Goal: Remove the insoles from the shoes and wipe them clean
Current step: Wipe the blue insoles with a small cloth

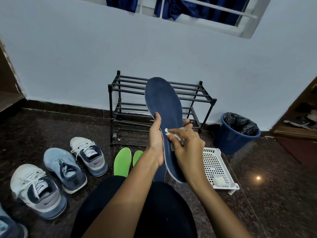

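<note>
Insole (164, 103) is gripped upright by the left hand (155, 141), so its face is open to the wipe (169, 132) pinched in the right hand (187, 145).

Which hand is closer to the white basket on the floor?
Right. The right hand, holding a white wipe on the blue insole, is just left of the white basket; the left hand grips the insole's other edge, further left.

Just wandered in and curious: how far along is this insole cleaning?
Two green insoles lie out on the floor; wiped or not, I cannot tell. The left hand holds a navy insole while the right hand presses a white wipe on it. A second navy insole seemingly waits.
</note>
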The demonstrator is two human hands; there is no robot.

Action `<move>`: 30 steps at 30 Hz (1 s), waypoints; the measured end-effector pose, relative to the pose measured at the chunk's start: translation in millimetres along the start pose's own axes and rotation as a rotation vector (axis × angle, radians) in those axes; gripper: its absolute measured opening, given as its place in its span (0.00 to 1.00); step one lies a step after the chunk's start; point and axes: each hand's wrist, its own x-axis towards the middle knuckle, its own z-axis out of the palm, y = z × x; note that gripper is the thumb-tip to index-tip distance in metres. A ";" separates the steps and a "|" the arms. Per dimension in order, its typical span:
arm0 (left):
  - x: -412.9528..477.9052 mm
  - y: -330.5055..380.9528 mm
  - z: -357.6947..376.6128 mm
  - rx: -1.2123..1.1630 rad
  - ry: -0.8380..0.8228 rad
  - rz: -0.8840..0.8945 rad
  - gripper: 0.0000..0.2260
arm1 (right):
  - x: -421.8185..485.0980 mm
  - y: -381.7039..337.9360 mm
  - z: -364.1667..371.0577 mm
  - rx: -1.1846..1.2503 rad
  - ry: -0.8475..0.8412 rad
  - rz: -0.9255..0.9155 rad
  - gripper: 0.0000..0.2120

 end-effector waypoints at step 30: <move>-6.0 0.3 5.1 0.075 0.101 0.023 0.37 | -9.7 -0.3 0.9 -0.061 0.064 -0.083 0.06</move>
